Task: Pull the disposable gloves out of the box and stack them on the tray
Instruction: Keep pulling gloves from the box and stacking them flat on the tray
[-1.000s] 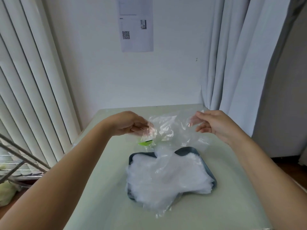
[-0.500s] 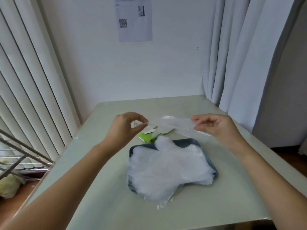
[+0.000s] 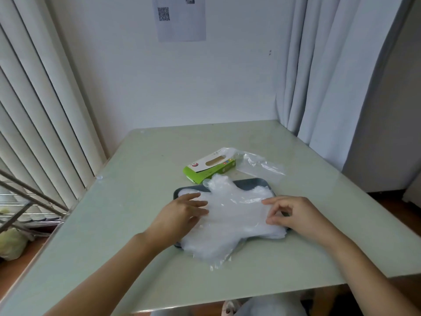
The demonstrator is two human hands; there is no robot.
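On the bench, a pale green slab with a smooth, glossy top, the work is set out near the middle. The bench stands in a corner: a white wall behind, bearing a white paper sheet printed with a square code; off-white vertical blind slats along the left; pale grey pleated curtains along the right. Bare metal rods of a rack show at the lower left, beyond the bench edge.

The dark, rounded-corner rectangular tray lies flat on the bench. The stack of thin, translucent plastic disposable gloves rests on it and covers most of it. The film is crinkled and cloudy white where the layers build up. The stack's near lobe overhangs the tray's near rim onto the bench; a rounded lobe reaches the far rim.

The flat green-and-white cardboard box lies just beyond the tray's far left corner, with an oval opening in its top face. A loose sheet of clear, wrinkled plastic film lies against the box's right end, spread on the bench.

The left hand is released, its fingers straight and laid flat on the stack's left edge. The right hand is relaxed, its fingers loosely bent, thumb and forefinger apart, fingertips touching the stack's right side.
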